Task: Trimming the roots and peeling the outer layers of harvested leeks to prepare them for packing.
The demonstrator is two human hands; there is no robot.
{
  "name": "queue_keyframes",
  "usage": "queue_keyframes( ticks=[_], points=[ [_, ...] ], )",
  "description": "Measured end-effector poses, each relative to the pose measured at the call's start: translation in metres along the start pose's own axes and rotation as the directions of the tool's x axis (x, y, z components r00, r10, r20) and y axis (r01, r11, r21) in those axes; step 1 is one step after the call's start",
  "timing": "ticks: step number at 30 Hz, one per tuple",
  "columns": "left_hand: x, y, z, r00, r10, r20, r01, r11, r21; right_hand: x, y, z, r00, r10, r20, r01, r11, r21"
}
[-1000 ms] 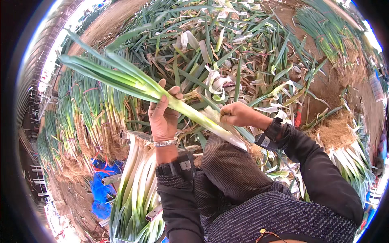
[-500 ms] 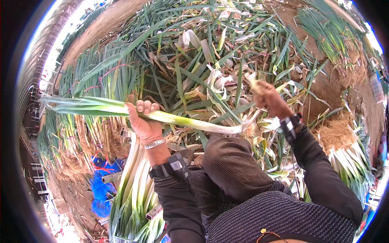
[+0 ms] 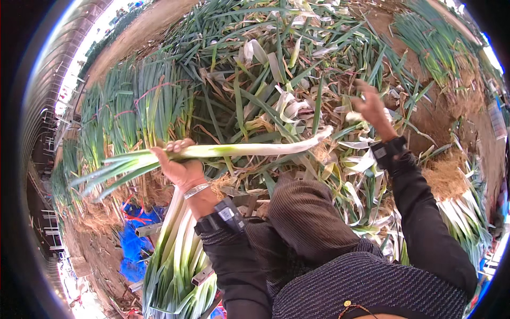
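A long green onion lies level across my lap. My left hand is closed around it where the green leaves begin. Its white stalk points right, bare and smooth, and curves up a little at the root end. My right hand is lifted to the right of that end, apart from it, with the fingers spread. A pale scrap of peel is just below those fingers; whether it touches them I cannot tell. Stripped leaves and peelings are heaped in front of my knees.
Several cleaned green onions rest by my left leg on a metal frame. Tied bunches stand at the left, near a blue plastic sheet. More rooted bunches lie at the right and far right.
My right hand has left the root end, moving up and right, and its fingers have opened. The green onion's root end has risen, its leaf end has dropped, and the loose skin there is gone.
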State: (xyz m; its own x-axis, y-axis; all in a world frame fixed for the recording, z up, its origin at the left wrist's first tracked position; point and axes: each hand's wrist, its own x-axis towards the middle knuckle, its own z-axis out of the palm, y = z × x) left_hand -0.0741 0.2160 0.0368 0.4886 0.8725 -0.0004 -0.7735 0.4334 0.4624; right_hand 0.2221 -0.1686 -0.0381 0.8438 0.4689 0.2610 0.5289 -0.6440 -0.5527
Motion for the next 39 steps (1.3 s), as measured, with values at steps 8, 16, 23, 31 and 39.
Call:
queue_keyframes(
  ticks=[8,16,23,31,39],
  points=[
    [-0.016,-0.042,0.028,0.961,-0.197,0.195,0.191,0.98,0.049,-0.009,-0.222,0.052,0.758,-0.577,0.305,0.284,0.713,0.641],
    [-0.025,-0.05,0.039,0.911,-0.3,0.284,0.279,0.953,0.116,-0.003,-0.273,0.074,0.789,-0.614,-0.025,0.511,0.634,0.581],
    [-0.02,-0.049,0.034,0.901,-0.248,0.355,0.221,0.968,0.115,0.0,-0.273,0.073,0.862,-0.434,0.262,0.052,0.59,0.806],
    [-0.028,-0.048,0.04,0.903,-0.288,0.318,0.272,0.958,0.094,-0.002,-0.268,0.072,0.918,-0.342,0.204,0.048,0.603,0.796],
    [-0.027,-0.053,0.037,0.92,-0.283,0.271,0.238,0.953,0.189,0.002,-0.272,0.061,0.812,-0.581,0.055,0.438,0.669,0.601]
  ],
)
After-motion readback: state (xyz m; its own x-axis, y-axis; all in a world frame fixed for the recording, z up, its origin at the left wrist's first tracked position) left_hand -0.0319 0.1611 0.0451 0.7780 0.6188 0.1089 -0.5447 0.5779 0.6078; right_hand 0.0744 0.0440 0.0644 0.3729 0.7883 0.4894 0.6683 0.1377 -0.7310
